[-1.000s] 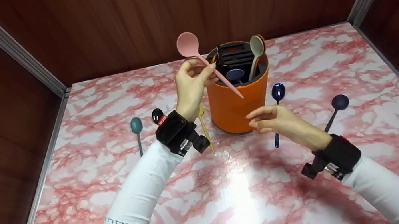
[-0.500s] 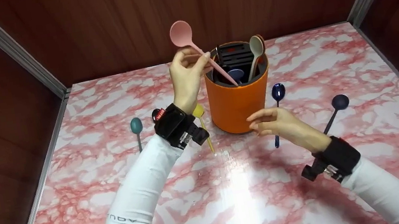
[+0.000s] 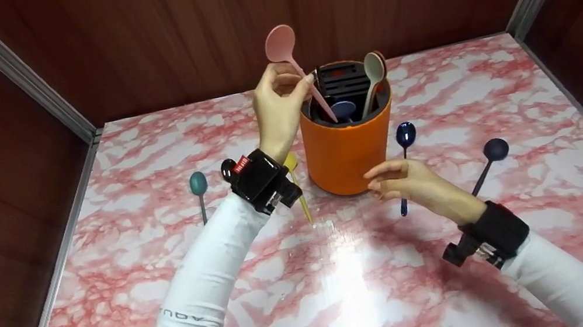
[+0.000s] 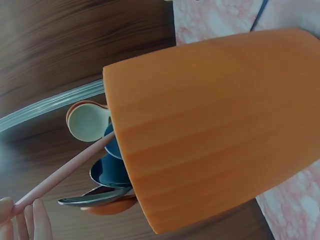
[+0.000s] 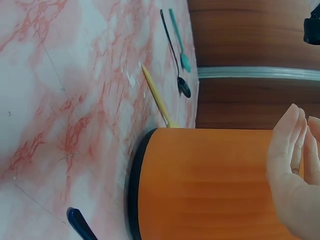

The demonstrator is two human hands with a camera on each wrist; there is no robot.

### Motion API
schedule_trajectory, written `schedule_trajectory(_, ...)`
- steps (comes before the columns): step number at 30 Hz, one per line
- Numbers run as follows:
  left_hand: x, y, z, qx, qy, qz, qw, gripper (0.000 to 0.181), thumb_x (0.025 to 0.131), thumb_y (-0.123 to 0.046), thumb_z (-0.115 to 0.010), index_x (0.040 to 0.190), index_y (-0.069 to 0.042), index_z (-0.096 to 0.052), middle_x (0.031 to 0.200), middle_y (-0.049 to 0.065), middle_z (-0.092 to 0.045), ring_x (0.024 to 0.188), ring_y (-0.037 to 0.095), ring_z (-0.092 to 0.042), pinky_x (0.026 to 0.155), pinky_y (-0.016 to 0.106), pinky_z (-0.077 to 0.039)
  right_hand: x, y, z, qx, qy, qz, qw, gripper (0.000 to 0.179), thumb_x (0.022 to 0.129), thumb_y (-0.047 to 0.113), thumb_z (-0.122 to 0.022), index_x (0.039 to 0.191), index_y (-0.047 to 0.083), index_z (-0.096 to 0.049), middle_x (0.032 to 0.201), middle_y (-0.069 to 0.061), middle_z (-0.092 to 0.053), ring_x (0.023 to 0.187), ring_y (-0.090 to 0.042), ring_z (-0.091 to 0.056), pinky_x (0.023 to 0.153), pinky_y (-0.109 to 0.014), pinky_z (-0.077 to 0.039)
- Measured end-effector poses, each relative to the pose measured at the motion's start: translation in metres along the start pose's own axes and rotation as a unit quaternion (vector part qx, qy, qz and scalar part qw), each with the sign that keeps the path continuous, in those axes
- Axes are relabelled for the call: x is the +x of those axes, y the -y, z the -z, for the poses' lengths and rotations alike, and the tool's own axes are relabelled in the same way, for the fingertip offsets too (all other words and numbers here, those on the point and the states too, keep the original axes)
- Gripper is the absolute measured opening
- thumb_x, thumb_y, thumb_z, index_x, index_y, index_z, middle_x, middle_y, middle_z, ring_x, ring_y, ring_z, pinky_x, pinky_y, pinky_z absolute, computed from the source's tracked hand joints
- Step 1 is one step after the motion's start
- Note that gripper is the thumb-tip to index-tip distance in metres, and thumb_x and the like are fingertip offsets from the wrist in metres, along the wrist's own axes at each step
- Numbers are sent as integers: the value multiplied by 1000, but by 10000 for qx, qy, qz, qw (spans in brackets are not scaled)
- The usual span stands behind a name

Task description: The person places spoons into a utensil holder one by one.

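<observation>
My left hand (image 3: 278, 103) pinches the handle of a pink spoon (image 3: 280, 44) between thumb and fingers, bowl upward. The handle's lower end dips inside the rim of an orange cylindrical utensil holder (image 3: 349, 160); the left wrist view shows the pink handle (image 4: 65, 172) slanting behind that rim. Inside the holder stand a cream spoon (image 3: 374, 68), a blue utensil (image 3: 343, 109) and others partly hidden. My right hand (image 3: 416, 184) hovers before the holder's lower front, fingers loosely bent and holding nothing. Contact with the holder is not visible.
On the marbled table lie a teal spoon (image 3: 198, 183), a black spoon (image 4: 258, 15) cannot be made out there, so its bowl (image 3: 229, 169) shows beside my left wrist. A yellow utensil (image 3: 303, 203), shiny blue spoon (image 3: 406, 134) and dark ladle (image 3: 496, 149) lie around the holder.
The left hand has risen and shifted slightly right. The pink spoon stands steeper, and its handle end has gone from in front of the holder to inside its rim. The right hand is nearly still.
</observation>
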State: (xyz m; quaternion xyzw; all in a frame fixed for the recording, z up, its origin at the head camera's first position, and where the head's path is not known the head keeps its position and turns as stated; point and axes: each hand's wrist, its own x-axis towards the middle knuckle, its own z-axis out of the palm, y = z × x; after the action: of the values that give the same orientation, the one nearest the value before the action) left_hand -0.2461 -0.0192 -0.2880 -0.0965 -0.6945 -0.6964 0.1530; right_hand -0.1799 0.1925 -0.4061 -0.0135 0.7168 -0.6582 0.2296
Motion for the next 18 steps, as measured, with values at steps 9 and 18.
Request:
schedule_trajectory(9,-2,3,1,831,90,-394,9957,15,81,-3,-68,90,3,-57,84,16,-63,76,20,-62,65,19,-55,-1,-4,1,112,23,59,9999,43,88,15,-62,124,-5,-50,96,6,-67,90,-11,-63,84,-20,-55)
schedule_trajectory(18,-4,9,2,1380,262,-619,9882,15,81,-5,-68,91,4,-60,87,17,-66,78,24,-63,69,16,-53,-2,-7,4,270,143,159,9994,39,89,15,-61,122,-3,-52,98,4,-66,92,-11,-63,85,-21,-55)
